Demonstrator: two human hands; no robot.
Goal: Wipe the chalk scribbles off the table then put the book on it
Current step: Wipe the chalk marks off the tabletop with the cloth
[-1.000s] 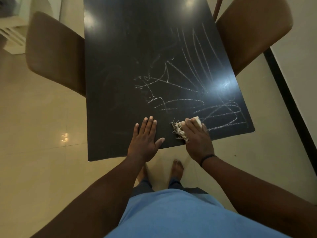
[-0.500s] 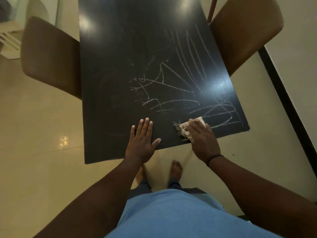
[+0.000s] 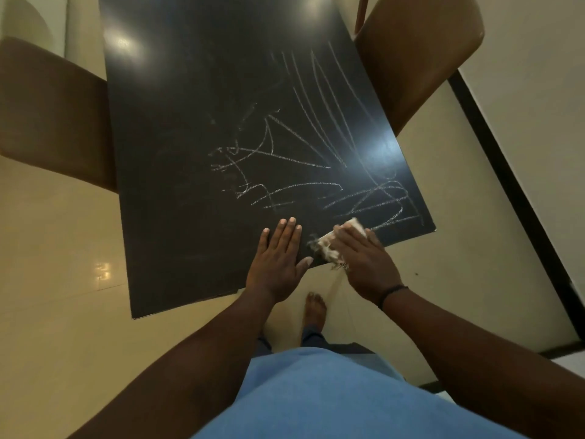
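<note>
A black table (image 3: 177, 172) stretches away from me, its right half covered in white chalk scribbles (image 3: 316, 160). My right hand (image 3: 361, 264) presses a small frayed white cloth (image 3: 329, 245) onto the table at its near edge, just below the lowest scribbles. My left hand (image 3: 278, 261) lies flat on the tabletop beside it, fingers spread, holding nothing. No book is in view.
A brown chair (image 3: 53, 115) stands at the table's left side and another brown chair (image 3: 418, 49) at its right. The floor is pale tile (image 3: 53, 255). A wall with a dark skirting strip (image 3: 506, 172) runs along the right. My bare feet stand under the near edge.
My right hand has slid the cloth a little to the right and back along the near edge. My left hand stays flat in the same spot.
</note>
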